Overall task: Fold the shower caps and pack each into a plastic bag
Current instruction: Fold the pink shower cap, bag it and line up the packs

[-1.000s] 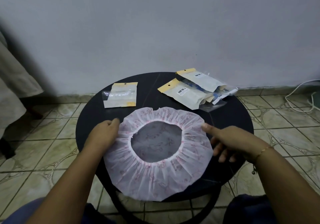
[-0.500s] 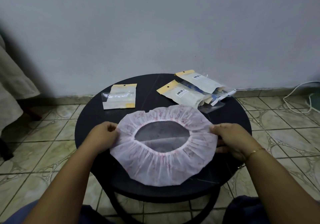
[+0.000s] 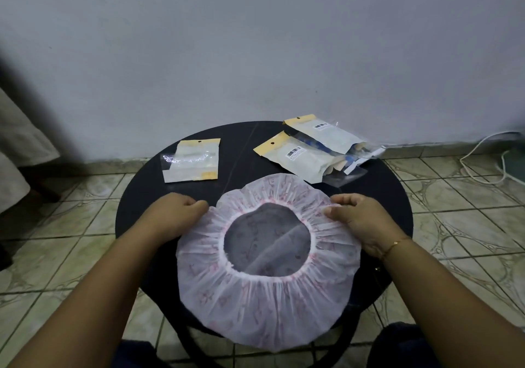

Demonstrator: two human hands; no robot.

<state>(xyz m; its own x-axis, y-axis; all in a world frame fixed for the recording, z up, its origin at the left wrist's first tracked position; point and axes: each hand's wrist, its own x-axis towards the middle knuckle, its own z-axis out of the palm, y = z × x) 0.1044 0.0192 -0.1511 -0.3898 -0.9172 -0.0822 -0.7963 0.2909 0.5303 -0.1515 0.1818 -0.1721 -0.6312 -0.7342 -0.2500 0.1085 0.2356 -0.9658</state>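
On the round black table point(image 3: 392, 203) before you, a white shower cap point(image 3: 267, 305) with a faint pink print lies spread wide, its elastic opening facing up toward you. It fills the half of the tabletop toward six o'clock, and its near edge hangs over the rim there. It is close to a circle, only slightly longer from twelve to six, so it has no real long axis yet.

Your left hand point(image 3: 173, 214) pinches the outer frill at about ten o'clock on the cap, fingers curled around the thin film. Your right hand point(image 3: 360, 217) pinches the frill at about two o'clock, thumb on top.

Likely trouble, as a judgement: the film looks light and slippery, and the overhang at six o'clock could drag the cap off the table if either pinch loosens. The elastic may also pull the frill back into gathers, so a fold could come out crooked unless both hands move evenly.

Toward one o'clock, near the cap's far edge, sit packed bags point(image 3: 301, 160) with yellow headers, overlapping one another. A wide sweep of the cap could knock them. At eleven o'clock lies one flat plastic bag point(image 3: 193, 163), apart from the cap.
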